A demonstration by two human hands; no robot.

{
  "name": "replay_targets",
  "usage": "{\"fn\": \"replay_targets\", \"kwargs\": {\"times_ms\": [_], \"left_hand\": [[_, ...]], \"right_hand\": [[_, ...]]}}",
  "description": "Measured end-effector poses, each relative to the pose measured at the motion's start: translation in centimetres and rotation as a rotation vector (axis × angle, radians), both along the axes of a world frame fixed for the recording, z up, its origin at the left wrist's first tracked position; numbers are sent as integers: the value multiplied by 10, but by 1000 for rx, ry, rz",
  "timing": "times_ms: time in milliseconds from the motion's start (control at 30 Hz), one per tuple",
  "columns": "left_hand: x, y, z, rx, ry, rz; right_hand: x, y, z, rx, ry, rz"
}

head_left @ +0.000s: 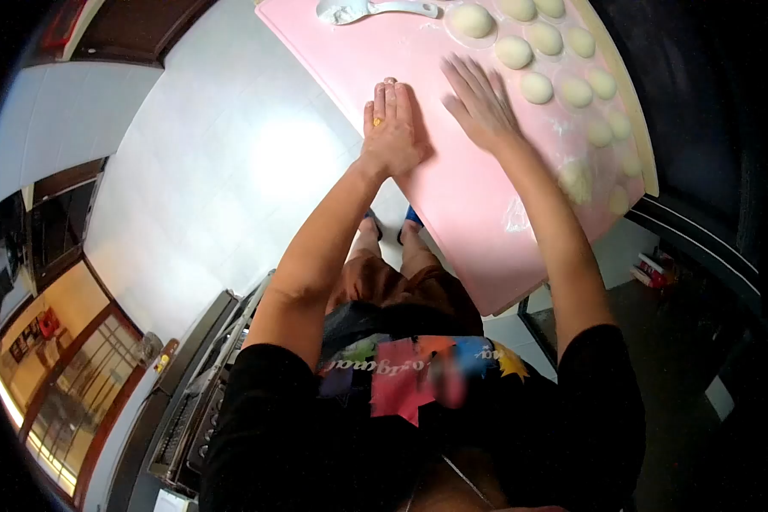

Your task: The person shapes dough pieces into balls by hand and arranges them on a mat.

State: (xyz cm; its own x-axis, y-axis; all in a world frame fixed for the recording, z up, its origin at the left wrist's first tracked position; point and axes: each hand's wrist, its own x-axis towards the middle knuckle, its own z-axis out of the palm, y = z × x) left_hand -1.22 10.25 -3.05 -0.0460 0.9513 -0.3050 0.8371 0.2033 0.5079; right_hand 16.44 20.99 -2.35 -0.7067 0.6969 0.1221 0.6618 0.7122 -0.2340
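My left hand [391,130], with a yellow ring on one finger, lies at the near edge of the pink mat [435,205], fingers stretched out. To its right, my right hand [484,104] is spread and slightly blurred over the mat, beside the dough balls. Whether anything lies beneath either palm I cannot tell. The closest pale dough balls to my right hand are one dough ball [514,52] and another dough ball [537,88]. A white scoop [375,9] with flour in it rests at the mat's far edge.
Several more dough balls [576,92] sit along the mat's right side, near dusted flour [515,215]. The mat lies on a table with a pale wooden edge [648,162]. A stove [198,410] stands at lower left, and white tiled floor [230,154] stretches left of the table.
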Motion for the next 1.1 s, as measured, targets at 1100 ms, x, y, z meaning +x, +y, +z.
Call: {"fn": "replay_targets", "kwargs": {"times_ms": [1100], "left_hand": [[-19,-13,-30,83,50,36]], "right_hand": [[52,-73,-33,-595,633,-225]]}}
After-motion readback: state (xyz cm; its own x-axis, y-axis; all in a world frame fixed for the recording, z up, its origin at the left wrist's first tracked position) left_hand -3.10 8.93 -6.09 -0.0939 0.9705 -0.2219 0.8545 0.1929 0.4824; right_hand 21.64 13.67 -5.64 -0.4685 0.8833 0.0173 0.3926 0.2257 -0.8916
